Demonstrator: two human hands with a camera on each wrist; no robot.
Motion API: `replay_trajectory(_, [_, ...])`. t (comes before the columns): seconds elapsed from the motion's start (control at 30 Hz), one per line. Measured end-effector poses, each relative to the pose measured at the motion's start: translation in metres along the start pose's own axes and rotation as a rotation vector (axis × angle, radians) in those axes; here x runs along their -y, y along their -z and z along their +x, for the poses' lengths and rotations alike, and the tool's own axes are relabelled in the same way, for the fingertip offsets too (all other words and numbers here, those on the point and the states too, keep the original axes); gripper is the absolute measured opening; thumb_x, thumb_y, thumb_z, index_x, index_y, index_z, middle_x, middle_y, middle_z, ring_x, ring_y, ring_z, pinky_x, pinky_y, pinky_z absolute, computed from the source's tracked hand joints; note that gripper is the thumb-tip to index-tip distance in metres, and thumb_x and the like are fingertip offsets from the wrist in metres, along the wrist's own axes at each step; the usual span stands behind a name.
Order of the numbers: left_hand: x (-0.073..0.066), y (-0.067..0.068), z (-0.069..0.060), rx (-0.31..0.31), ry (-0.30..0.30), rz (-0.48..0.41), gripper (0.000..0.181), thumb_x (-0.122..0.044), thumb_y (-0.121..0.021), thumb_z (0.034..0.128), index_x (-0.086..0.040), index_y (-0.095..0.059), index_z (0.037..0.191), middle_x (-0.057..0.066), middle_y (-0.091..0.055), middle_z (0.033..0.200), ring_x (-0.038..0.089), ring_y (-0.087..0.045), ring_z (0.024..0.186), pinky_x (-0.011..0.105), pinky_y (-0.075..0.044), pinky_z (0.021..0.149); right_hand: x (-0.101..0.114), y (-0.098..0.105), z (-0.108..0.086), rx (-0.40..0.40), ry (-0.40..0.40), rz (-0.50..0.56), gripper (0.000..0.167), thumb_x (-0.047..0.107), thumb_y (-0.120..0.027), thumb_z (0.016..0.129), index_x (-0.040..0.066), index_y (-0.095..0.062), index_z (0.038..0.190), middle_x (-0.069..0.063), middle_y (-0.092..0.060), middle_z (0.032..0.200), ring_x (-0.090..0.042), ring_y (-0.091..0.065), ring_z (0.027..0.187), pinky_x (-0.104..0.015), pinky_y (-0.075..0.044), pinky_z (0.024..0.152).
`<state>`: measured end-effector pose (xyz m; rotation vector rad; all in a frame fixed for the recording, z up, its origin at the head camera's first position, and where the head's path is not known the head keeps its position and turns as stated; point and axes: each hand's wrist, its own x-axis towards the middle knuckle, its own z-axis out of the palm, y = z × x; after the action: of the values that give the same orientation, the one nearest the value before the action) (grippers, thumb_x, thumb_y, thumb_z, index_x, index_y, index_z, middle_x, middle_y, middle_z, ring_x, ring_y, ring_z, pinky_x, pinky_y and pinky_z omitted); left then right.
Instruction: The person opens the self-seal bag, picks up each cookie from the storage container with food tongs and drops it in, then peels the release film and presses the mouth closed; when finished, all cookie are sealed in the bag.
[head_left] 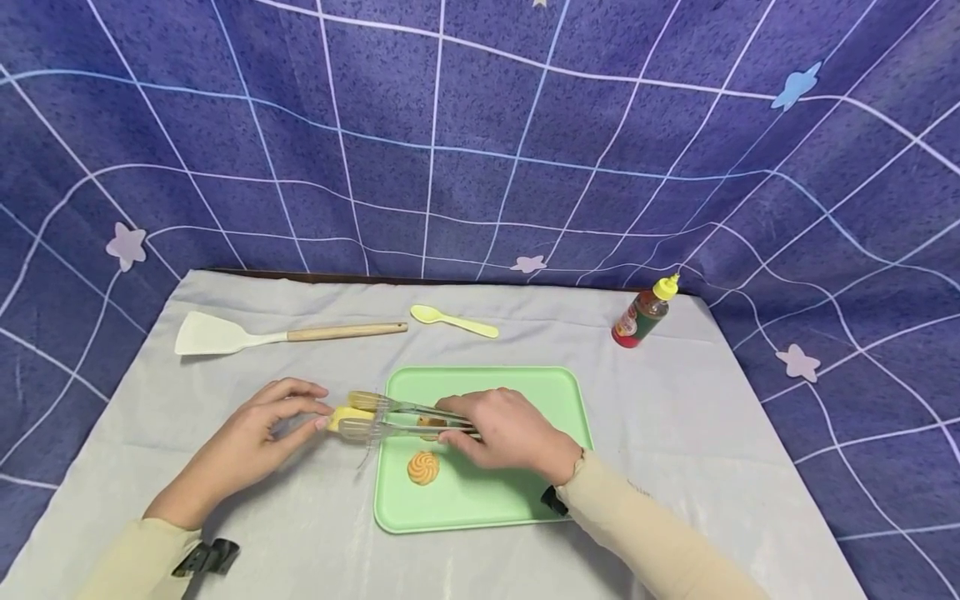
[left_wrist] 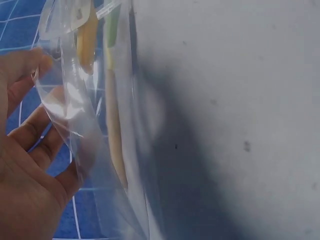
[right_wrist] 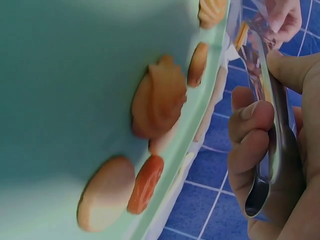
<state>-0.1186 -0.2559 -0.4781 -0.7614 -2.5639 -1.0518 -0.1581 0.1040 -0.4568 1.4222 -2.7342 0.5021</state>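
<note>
Evidently metal tongs (right_wrist: 282, 135) are in use, their long arms reaching leftward across the green tray (head_left: 487, 500) with both flat, slotted ends past its left rim, a yellow piece (head_left: 349, 414) between them. That piece is small and blocky, just left of the tray, at a clear, glossy plastic bag (left_wrist: 75, 100). The right hand (head_left: 498, 427) is above the middle of the tray, palm down, fingers curled around the tongs — thumb on one side, fingertips on the other. The left hand (head_left: 258, 425) comes in from left of the tray, thumb and index finger nearly together, pinching the bag's edge, the other fingers loosely spread behind the film. On the tray lie a swirled cookie (head_left: 423, 468) near the left rim, a shell-shaped pastry (right_wrist: 159, 97), a small brown oval (right_wrist: 198, 64), a pale oval bun (right_wrist: 106, 194) and a glossy reddish piece (right_wrist: 145, 184) — the last two almost touching. Beyond the tray's far rim is a yellow spoon (head_left: 453, 322).
</note>
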Motion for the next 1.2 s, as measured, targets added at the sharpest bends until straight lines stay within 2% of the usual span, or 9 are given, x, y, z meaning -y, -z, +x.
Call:
replay_trajectory(0.13, [0.001,-0.001,0.000,0.003,0.010,-0.006,0.027,-0.003,-0.084,0.0834,-0.018,-0.077,0.105,-0.002,-0.064,0.120,0.019,-0.058,0.111,0.011,-0.035,0.096,-0.002,0.002,-0.001,0.018,-0.016,0.015,0.042,0.043,-0.062,0.101,0.016,-0.067,0.132,0.005,-0.072,0.111,-0.008,-0.068,0.091,-0.032,-0.056,0.076])
replay_trajectory(0.27, [0.001,-0.002,0.001,-0.005,0.005,-0.022,0.028,-0.002,-0.083,0.0838,-0.020,-0.077,0.104,-0.002,-0.064,0.120,0.018,-0.058,0.111,0.011,-0.036,0.095,-0.001,0.001,-0.001,0.012,0.015,0.019,0.040,0.042,-0.063,0.101,0.016,-0.068,0.131,0.006,-0.071,0.096,-0.002,-0.058,0.071,-0.028,-0.052,0.063])
replay_trajectory(0.37, [0.000,-0.002,0.002,-0.007,0.003,-0.036,0.029,-0.001,-0.083,0.0838,-0.021,-0.077,0.103,-0.002,-0.064,0.119,0.016,-0.058,0.112,0.010,-0.036,0.096,0.001,0.000,0.000,0.002,0.040,0.001,0.038,0.043,-0.062,0.101,0.018,-0.069,0.129,0.010,-0.067,0.088,0.000,-0.050,0.064,-0.025,-0.044,0.053])
replay_trajectory(0.53, [-0.002,0.000,0.001,-0.003,0.015,-0.033,0.027,-0.003,-0.082,0.0853,-0.022,-0.077,0.104,-0.002,-0.064,0.120,0.015,-0.058,0.112,0.010,-0.037,0.095,0.006,0.000,0.007,-0.004,0.059,-0.009,0.036,0.045,-0.060,0.101,0.020,-0.070,0.125,0.013,-0.061,0.082,0.000,-0.050,0.063,-0.025,-0.043,0.050])
replay_trajectory(0.7, [-0.006,0.003,0.000,-0.005,0.046,-0.028,0.024,-0.006,-0.081,0.0879,-0.022,-0.078,0.105,-0.001,-0.063,0.123,0.016,-0.058,0.112,0.011,-0.038,0.092,0.010,0.000,0.012,0.012,0.043,0.002,0.040,0.048,-0.061,0.100,0.020,-0.071,0.128,0.014,-0.066,0.088,0.001,-0.053,0.066,-0.025,-0.043,0.045])
replay_trajectory(0.83, [-0.008,0.004,0.001,-0.016,0.047,-0.045,0.024,-0.003,-0.080,0.0873,-0.021,-0.078,0.103,-0.003,-0.063,0.122,0.016,-0.059,0.111,0.011,-0.040,0.089,0.013,0.000,0.015,0.016,0.071,0.026,0.040,0.045,-0.063,0.100,0.017,-0.071,0.128,0.013,-0.066,0.088,0.001,-0.054,0.068,-0.023,-0.046,0.051])
replay_trajectory(0.93, [-0.009,0.004,0.001,-0.025,0.040,-0.063,0.024,-0.001,-0.081,0.0860,-0.019,-0.078,0.102,-0.004,-0.063,0.121,0.015,-0.059,0.111,0.011,-0.041,0.088,0.013,0.000,0.020,0.016,0.102,0.048,0.039,0.042,-0.063,0.101,0.014,-0.070,0.128,0.011,-0.067,0.089,0.002,-0.057,0.073,-0.022,-0.051,0.065])
replay_trajectory(1.1, [-0.007,0.005,0.000,-0.033,0.042,-0.091,0.026,0.002,-0.080,0.0859,-0.018,-0.078,0.102,-0.006,-0.063,0.121,0.016,-0.059,0.111,0.011,-0.042,0.089,0.012,0.000,0.025,0.029,0.124,0.062,0.039,0.042,-0.062,0.101,0.014,-0.071,0.126,0.012,-0.064,0.085,0.002,-0.055,0.071,-0.023,-0.051,0.065])
replay_trajectory(1.2, [-0.006,0.006,0.000,-0.027,0.048,-0.115,0.027,0.003,-0.079,0.0865,-0.018,-0.078,0.103,-0.006,-0.062,0.122,0.016,-0.059,0.112,0.011,-0.044,0.089,0.009,0.001,0.025,0.047,0.108,0.074,0.040,0.044,-0.062,0.101,0.015,-0.071,0.127,0.012,-0.066,0.087,0.003,-0.055,0.071,-0.022,-0.051,0.066])
